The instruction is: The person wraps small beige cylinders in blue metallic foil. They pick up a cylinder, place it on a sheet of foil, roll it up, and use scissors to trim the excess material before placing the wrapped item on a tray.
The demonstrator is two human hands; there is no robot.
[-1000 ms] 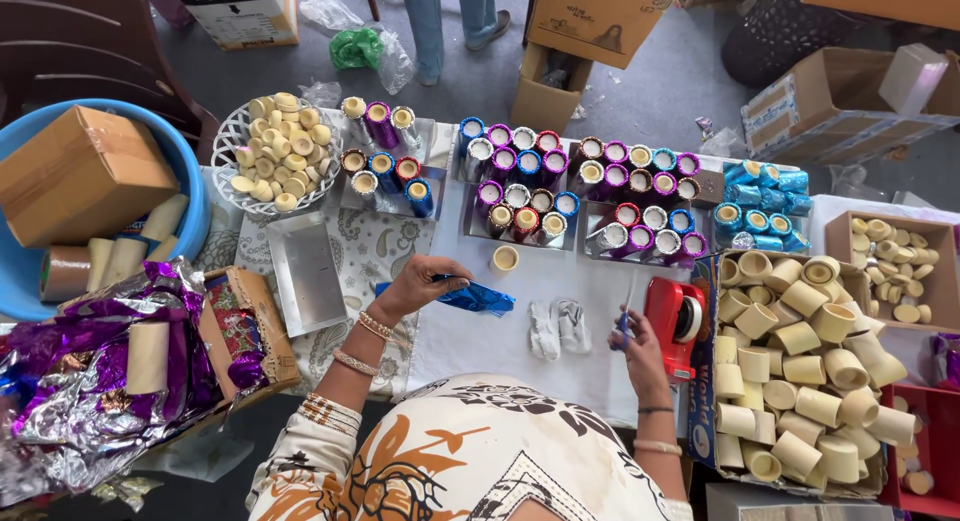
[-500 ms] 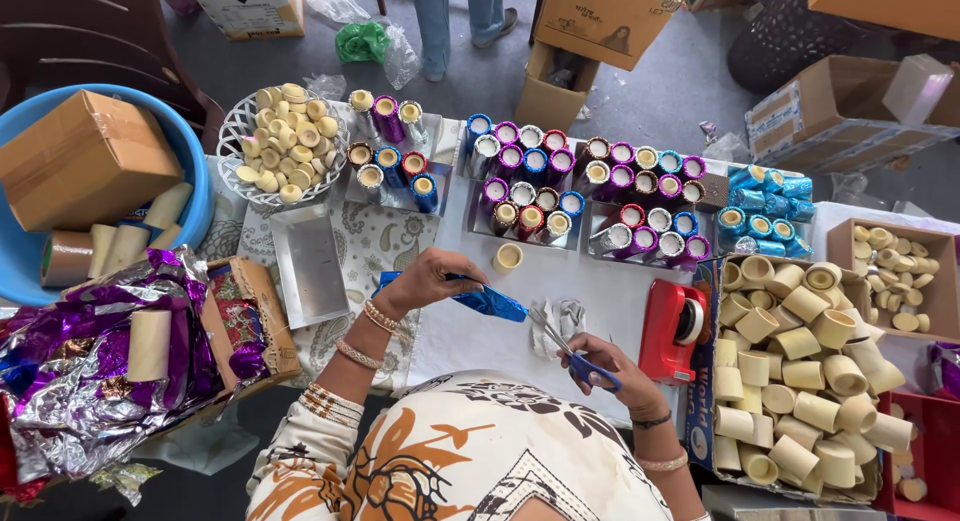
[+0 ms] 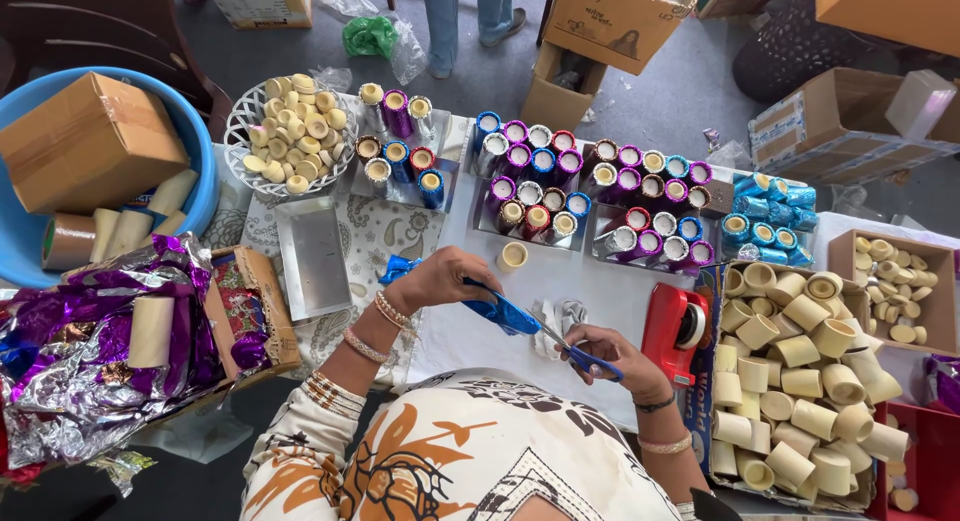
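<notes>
Two hands worked just behind the red tape dispenser (image 3: 678, 326), toward the wearer's side of the tabletop (image 3: 560, 276). Left hand (image 3: 440, 279), well to the dispenser's left, pinched shut on a strip of blue foil (image 3: 502, 311). Foil ran with its long axis slanting from that hand down toward the dispenser. Right hand (image 3: 612, 349), nearer the dispenser and just beside it, clenched through blue-handled scissors (image 3: 572, 349), blades pointing up-left at the foil's free end, tips at or touching it. Whether blades had closed on the foil: cannot tell. Small uncovered cardboard cup (image 3: 513, 255) stood left of the dispenser, beyond the foil; foil-wrapped cups (image 3: 540, 186) in trays farther back.
</notes>
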